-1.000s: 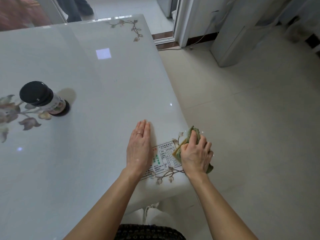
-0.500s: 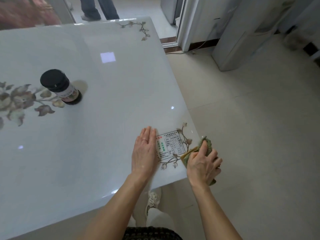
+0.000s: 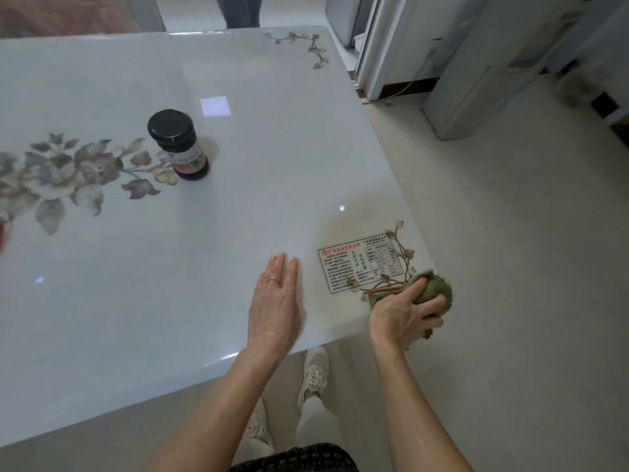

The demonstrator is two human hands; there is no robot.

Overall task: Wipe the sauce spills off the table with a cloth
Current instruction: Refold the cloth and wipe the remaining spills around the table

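Note:
My right hand (image 3: 403, 316) grips a bunched green cloth (image 3: 434, 290) at the near right corner of the glossy white table (image 3: 143, 267), right at its edge. A faint brownish sauce smear (image 3: 343, 219) lies on the glass above and around a printed label sticker (image 3: 360, 265) beside the cloth. My left hand (image 3: 275, 304) rests flat on the table with straight fingers, left of the sticker and apart from the cloth.
A dark sauce jar with a black lid (image 3: 178, 144) stands upright mid-table beside a printed flower pattern (image 3: 61, 175). A person's legs (image 3: 240, 10) stand beyond the far edge. White cabinets (image 3: 476, 73) line the right side. My shoes (image 3: 315, 373) show below the table edge.
My right hand has dragged the cloth rightward and toward me, off the sticker to the table corner. The view has shifted, so the jar appears further right. My left hand stays flat.

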